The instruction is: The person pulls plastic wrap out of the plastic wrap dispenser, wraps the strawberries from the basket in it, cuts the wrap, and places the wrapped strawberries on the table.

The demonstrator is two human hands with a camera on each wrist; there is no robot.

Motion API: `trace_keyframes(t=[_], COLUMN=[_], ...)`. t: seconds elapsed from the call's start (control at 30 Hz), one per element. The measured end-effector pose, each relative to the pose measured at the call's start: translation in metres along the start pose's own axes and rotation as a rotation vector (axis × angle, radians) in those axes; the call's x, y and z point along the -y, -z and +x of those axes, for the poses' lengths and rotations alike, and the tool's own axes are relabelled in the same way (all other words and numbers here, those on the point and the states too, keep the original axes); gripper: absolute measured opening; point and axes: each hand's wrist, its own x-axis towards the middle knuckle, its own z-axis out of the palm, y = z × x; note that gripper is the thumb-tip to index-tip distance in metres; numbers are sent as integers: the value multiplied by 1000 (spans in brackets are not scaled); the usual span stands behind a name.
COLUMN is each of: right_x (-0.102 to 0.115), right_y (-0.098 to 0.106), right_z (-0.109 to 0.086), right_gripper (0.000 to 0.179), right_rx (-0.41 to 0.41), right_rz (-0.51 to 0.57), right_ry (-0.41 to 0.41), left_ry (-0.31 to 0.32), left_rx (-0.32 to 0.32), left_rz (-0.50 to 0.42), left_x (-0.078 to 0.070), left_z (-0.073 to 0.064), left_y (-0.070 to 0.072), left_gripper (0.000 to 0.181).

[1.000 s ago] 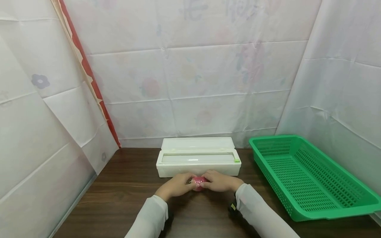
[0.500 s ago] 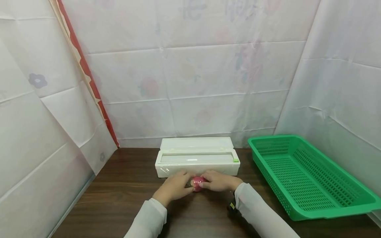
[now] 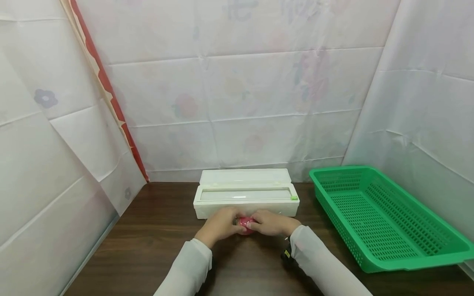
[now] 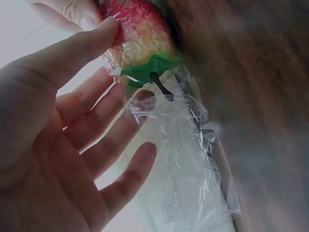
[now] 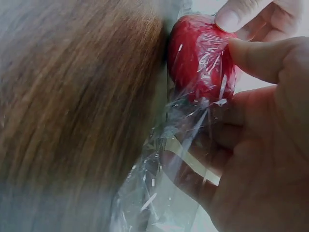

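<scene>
Between both hands is a red fruit [image 3: 245, 225], wrapped in clear plastic film [image 4: 183, 159]. In the left wrist view its near end is yellowish, with a green leafy cap [image 4: 152, 70] and a dark stem. My left hand [image 3: 221, 225] holds one side, thumb on the wrapped surface and fingers behind the film. From the other side my right hand [image 3: 273, 223] grips the red end [image 5: 200, 58], its thumb pressing the film. Loose film trails off both ends of the fruit. Just behind the hands stands a white cling film box [image 3: 246, 207] with its lid up.
To the right lies a green perforated plastic basket [image 3: 364, 263]. The dark wooden table [image 3: 148, 246] runs up to white sheeting [image 3: 229, 90] at the back and sides. A small green slider [image 3: 294, 197] sits at the box's right end.
My left hand's fingers and thumb have shifted slightly about the wrapped fruit. The right hand has hardly moved, and the box and basket stay in place.
</scene>
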Motion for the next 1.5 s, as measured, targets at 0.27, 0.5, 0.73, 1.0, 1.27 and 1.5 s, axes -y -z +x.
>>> trace_keyframes(t=[0.27, 0.5, 0.73, 1.0, 1.27, 1.5], right_x=[1, 2, 0, -3, -6, 9], right_y=[-3, -4, -7, -7, -5, -2], right_z=[-1, -4, -4, -4, -15, -22], right_gripper=[32, 32, 35, 33, 20, 23], right_rx=[-33, -81, -67, -84, -233, -405], right_rz=[29, 28, 68, 91, -59, -281], right_ry=[20, 53, -1, 2, 107, 241], left_ry=[-20, -18, 4, 21, 30, 17], left_rx=[42, 79, 131, 173, 182, 146], left_rz=[-16, -11, -30, -47, -14, 36], left_x=[3, -2, -1, 3, 1, -1], left_z=[1, 4, 5, 7, 9, 8], left_y=[2, 5, 7, 9, 8, 6], left_gripper=[8, 6, 6, 5, 5, 19])
